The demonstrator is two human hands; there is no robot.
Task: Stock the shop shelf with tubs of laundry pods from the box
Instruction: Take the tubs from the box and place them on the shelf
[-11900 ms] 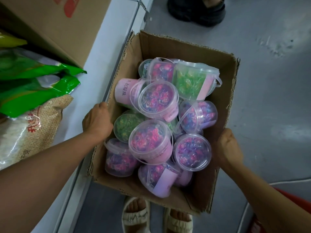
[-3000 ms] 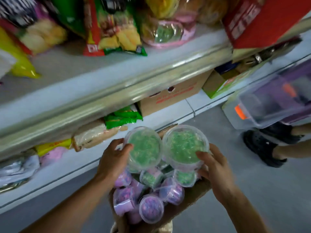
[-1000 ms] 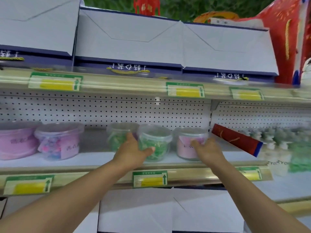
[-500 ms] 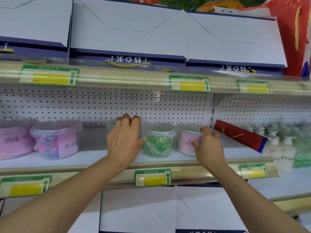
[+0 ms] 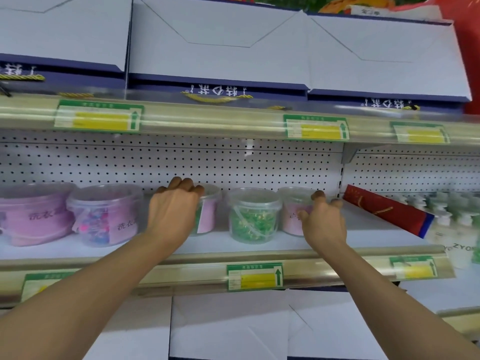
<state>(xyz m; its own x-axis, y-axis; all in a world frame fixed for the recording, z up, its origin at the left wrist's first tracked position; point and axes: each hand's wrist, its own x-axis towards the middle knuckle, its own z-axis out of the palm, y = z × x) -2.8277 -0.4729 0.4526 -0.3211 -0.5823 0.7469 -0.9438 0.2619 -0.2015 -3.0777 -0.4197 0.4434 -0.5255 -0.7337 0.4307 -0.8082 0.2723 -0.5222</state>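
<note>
A: While both arms reach in over the shelf (image 5: 233,242) edge, the left hand (image 5: 172,213) is draped over a tub with a pink label (image 5: 207,216), fingers curled across its lid and side, gripping it.

B: And the right hand (image 5: 323,224)?

A: Fingers bent around the pale pink tub (image 5: 293,211), thumb against its front, fingertips up at the lid. Holding it, I'd say, both tubs standing upright on the shelf.

B: Between them?

A: A clear tub of green pods (image 5: 253,216), upright, untouched, just beside each of the held ones.

B: Further left?

A: A bigger clear tub of mixed pink and blue pods (image 5: 104,214), and touching it a solid pink tub (image 5: 33,216) at the frame edge.

B: Right side?

A: A red carton (image 5: 387,213) lying tilted, then blurred white bottles (image 5: 457,229). Behind everything, white pegboard (image 5: 233,165); green and yellow price tags (image 5: 254,276) along the rail.
</note>
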